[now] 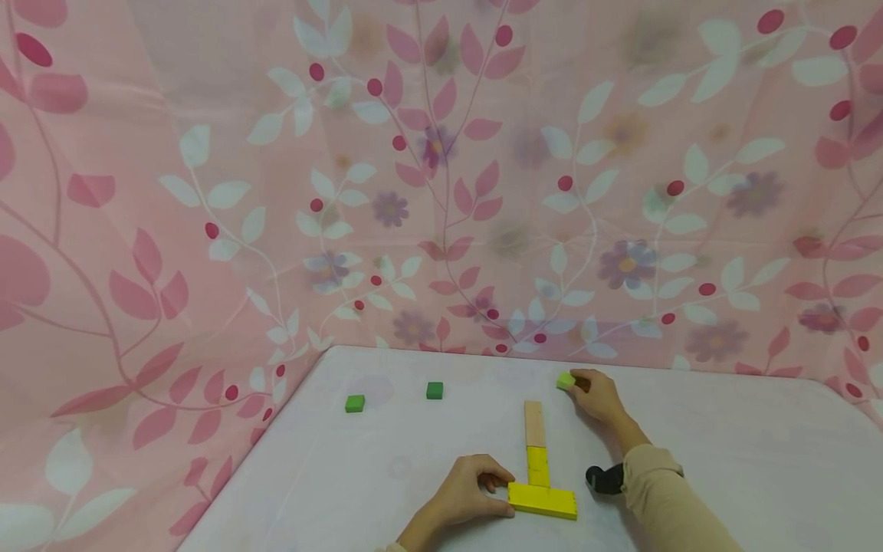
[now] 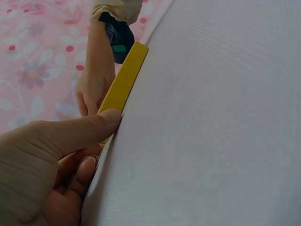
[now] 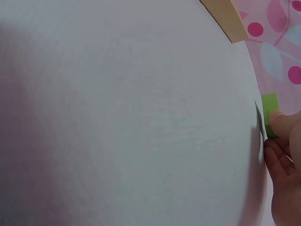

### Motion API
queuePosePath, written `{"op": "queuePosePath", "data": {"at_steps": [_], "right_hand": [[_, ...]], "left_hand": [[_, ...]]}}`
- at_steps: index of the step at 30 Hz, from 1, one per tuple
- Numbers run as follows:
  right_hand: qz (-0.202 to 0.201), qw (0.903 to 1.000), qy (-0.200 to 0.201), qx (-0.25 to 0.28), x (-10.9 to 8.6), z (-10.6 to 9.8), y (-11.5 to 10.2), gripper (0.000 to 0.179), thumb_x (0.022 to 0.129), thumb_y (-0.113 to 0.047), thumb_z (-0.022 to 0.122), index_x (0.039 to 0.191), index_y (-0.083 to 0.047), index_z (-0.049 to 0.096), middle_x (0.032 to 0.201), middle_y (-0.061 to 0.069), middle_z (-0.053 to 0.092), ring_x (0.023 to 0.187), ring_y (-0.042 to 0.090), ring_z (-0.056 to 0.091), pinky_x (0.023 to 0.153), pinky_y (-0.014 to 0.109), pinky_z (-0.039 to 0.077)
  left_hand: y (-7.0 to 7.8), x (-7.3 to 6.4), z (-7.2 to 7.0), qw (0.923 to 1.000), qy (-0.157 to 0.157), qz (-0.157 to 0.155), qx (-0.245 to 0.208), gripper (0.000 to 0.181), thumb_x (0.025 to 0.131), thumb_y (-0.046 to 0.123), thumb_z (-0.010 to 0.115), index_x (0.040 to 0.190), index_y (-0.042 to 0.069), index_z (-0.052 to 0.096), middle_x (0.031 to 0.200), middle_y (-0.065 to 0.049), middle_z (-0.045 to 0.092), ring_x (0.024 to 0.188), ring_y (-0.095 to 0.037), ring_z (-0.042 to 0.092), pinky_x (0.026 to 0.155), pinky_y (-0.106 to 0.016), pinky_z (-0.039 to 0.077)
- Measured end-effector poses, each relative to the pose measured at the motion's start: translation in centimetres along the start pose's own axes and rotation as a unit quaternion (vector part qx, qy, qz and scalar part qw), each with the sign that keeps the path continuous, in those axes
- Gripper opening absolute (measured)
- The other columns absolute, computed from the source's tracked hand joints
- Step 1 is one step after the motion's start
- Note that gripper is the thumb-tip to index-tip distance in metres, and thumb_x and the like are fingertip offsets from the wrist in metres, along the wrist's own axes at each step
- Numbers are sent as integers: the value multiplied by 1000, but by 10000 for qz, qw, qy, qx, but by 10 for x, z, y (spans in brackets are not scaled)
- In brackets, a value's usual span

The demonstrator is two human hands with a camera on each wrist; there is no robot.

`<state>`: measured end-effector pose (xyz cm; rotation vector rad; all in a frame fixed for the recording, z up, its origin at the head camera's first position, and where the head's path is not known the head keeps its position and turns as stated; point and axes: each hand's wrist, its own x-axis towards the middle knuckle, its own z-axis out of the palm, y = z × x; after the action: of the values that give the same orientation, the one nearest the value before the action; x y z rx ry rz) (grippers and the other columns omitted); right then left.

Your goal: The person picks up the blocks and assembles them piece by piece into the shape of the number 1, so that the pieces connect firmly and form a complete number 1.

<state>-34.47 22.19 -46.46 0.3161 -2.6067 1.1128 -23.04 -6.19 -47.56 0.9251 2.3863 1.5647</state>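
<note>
My left hand (image 1: pixel 465 491) pinches the left end of a long yellow block (image 1: pixel 543 501) lying crosswise on the table; its thumb presses the block's side in the left wrist view. Against the back of this block stands a shorter yellow block (image 1: pixel 538 466), and a plain wooden block (image 1: pixel 534 423) continues the line away from me. Farther back, my right hand (image 1: pixel 599 395) holds a small light green block (image 1: pixel 566 381) between thumb and fingers. That green block (image 3: pixel 270 113) also shows at the right edge of the right wrist view, partly covered by the thumb.
Two small green blocks, one brighter (image 1: pixel 355 403) and one darker (image 1: pixel 434 390), lie at the back left of the white-covered table (image 1: pixel 331 475). A pink floral cloth (image 1: pixel 441 192) hangs behind it. A black wrist camera (image 1: pixel 605 480) sticks out from the right sleeve.
</note>
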Motion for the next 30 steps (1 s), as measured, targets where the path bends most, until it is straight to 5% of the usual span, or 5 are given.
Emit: {"op": "queuePosePath", "data": {"at_steps": [30], "right_hand": [[-180, 9968, -728, -293, 7, 9, -9, 30, 84, 3, 61, 113, 10, 60, 107, 24, 63, 90, 30, 56, 86, 47, 47]], "left_hand": [[1, 0, 0, 9999, -15, -109, -33, 30, 70, 9, 82, 98, 2, 72, 85, 10, 65, 70, 2, 52, 68, -16, 49]]}}
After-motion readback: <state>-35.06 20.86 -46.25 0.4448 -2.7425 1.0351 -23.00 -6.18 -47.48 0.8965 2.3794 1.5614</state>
